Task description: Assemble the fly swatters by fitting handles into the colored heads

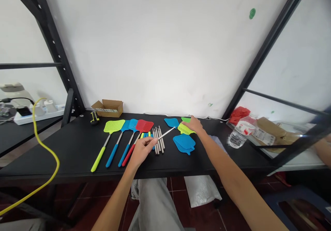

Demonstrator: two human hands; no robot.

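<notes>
My left hand (143, 148) is closed around a thin metal rod (167, 133), which slants up to the right. My right hand (194, 124) is at a yellow-green fly swatter head (185, 129), its fingers bent at the upper edge. Just behind those fingers lies a green swatter head (185, 119). The rod's tip ends close to a blue swatter head (171, 122). Nearer me is a small stack of blue swatter heads (184, 143). Several loose metal rods (159, 143) lie side by side beyond my left hand, beside short coloured handles (146, 134) partly hidden by it.
Several whole fly swatters (102, 153) lie in a row on the black table (74, 148). An opened cardboard box (110, 108) and a black-and-yellow tool (94, 118) are at the back left. A plastic bottle (239, 134) lies at right. A yellow cable (53, 155) hangs at left.
</notes>
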